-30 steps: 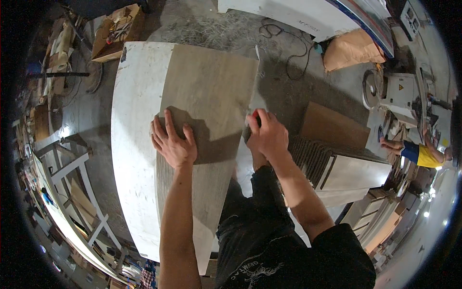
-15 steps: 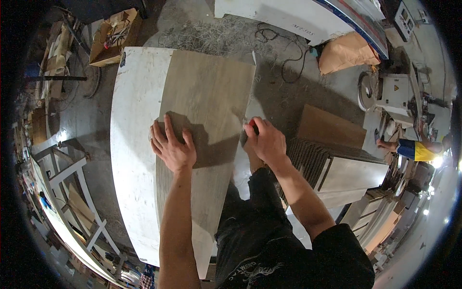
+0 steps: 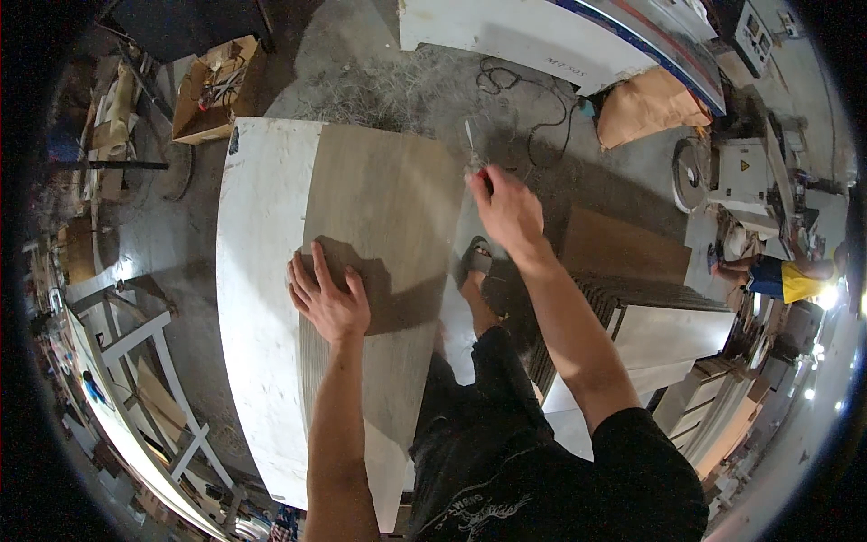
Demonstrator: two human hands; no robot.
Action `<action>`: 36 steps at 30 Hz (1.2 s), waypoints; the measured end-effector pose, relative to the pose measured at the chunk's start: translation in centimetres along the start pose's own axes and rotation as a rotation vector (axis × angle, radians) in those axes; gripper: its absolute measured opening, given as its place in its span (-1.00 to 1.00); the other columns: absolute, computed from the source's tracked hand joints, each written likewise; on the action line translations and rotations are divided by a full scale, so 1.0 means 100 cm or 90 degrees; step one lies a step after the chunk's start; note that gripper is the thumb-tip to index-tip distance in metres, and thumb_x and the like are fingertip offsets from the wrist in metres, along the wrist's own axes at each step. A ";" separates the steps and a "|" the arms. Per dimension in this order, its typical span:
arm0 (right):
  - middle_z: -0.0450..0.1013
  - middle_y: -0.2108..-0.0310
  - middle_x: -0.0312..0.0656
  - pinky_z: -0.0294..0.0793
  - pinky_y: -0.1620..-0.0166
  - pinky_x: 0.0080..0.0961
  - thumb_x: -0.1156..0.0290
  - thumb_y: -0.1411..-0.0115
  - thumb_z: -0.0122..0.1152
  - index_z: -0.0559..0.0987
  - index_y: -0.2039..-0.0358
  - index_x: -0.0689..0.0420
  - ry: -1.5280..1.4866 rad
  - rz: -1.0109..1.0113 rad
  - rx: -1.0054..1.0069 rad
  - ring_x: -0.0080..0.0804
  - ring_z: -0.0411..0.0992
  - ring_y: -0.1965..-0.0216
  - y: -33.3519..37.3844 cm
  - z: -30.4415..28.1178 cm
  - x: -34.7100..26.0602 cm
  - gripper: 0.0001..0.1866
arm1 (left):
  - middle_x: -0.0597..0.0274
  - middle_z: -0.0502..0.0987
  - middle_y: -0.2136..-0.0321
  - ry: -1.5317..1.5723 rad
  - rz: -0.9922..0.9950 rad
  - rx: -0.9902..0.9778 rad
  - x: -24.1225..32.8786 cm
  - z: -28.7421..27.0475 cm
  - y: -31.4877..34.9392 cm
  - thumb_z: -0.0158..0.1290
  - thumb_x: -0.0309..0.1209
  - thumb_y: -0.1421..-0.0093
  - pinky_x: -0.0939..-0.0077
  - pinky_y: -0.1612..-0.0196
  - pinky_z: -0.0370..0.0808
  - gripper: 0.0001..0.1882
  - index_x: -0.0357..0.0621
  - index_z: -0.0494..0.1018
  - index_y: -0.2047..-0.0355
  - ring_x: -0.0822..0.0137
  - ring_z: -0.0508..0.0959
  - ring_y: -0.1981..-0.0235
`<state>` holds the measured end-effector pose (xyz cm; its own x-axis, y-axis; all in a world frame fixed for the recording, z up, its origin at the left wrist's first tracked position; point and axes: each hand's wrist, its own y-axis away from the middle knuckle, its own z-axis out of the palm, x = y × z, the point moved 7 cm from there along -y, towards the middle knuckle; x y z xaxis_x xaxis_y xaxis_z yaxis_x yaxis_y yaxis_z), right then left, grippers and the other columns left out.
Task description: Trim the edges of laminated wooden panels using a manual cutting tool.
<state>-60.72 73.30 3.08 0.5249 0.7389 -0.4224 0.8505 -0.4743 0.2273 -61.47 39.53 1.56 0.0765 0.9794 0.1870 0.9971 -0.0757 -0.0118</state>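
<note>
A long wood-grain board (image 3: 384, 194), one of a stack whose layered edges show on its left, lies on a white worktop (image 3: 257, 262). My left hand (image 3: 332, 300) rests on the top board near its left edge, palm down and fingers spread. Beyond the board's right edge, my right hand (image 3: 513, 215) is closed on a small red-handled tool (image 3: 486, 182). Its exact kind is mostly hidden by my fingers. A thin pale strip (image 3: 469, 135) sticks up just past that hand; whether it belongs to the tool, I cannot tell.
Stacked panels (image 3: 668, 325) stand at the right, near my leg. A cardboard box (image 3: 217, 90) of odds and ends sits far left. Shavings (image 3: 379, 90) and a black cable (image 3: 542, 108) lie on the floor ahead. A person (image 3: 781, 278) in yellow is far right.
My right hand has moved away from me along the board's right edge and slightly outward, with the red-handled tool. My left hand stays on the same part of the board.
</note>
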 end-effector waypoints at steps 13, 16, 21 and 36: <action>0.59 0.31 -0.07 0.54 0.25 -0.08 -0.02 -0.41 0.09 0.56 0.20 0.06 0.006 -0.026 0.005 0.08 0.57 0.28 0.006 -0.004 0.018 -0.62 | -0.22 0.08 -0.43 0.037 0.014 0.015 0.002 -0.006 0.001 -0.03 -0.07 -0.36 -0.23 -0.45 -0.06 -0.28 0.16 0.11 -0.49 -0.23 0.06 -0.45; 0.62 0.30 -0.03 0.55 0.20 -0.03 -0.07 -0.41 0.03 0.59 0.16 0.03 0.000 -0.035 0.017 0.11 0.59 0.26 -0.021 -0.014 0.014 -0.58 | -0.23 0.08 -0.43 0.023 0.027 0.008 0.003 -0.005 -0.001 -0.06 -0.04 -0.38 -0.23 -0.45 -0.06 -0.28 0.14 0.09 -0.49 -0.25 0.06 -0.45; 0.61 0.13 0.08 0.56 0.08 0.00 -0.10 -0.42 -0.02 0.61 0.07 0.10 -0.005 -0.061 -0.014 0.14 0.58 0.09 -0.055 -0.009 0.014 -0.49 | -0.21 0.06 -0.45 0.011 0.026 -0.004 -0.001 0.001 0.000 -0.13 -0.03 -0.35 -0.21 -0.46 -0.08 -0.25 0.07 0.08 -0.50 -0.18 0.05 -0.47; 0.50 0.28 -0.26 0.41 0.44 -0.59 0.19 -0.49 0.10 0.40 -0.12 0.15 -0.415 -0.090 -0.297 -0.58 0.46 0.48 0.179 0.077 0.200 -0.64 | -0.13 0.09 -0.45 0.057 -0.003 0.012 0.017 -0.004 -0.006 -0.09 -0.07 -0.31 -0.15 -0.48 -0.07 -0.28 0.12 0.16 -0.47 -0.13 0.06 -0.48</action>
<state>-35.24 75.89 -8.07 0.4100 0.2815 -0.8676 0.9086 -0.0424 0.4156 -61.95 41.12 2.31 0.0721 0.9589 0.2746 0.9974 -0.0667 -0.0290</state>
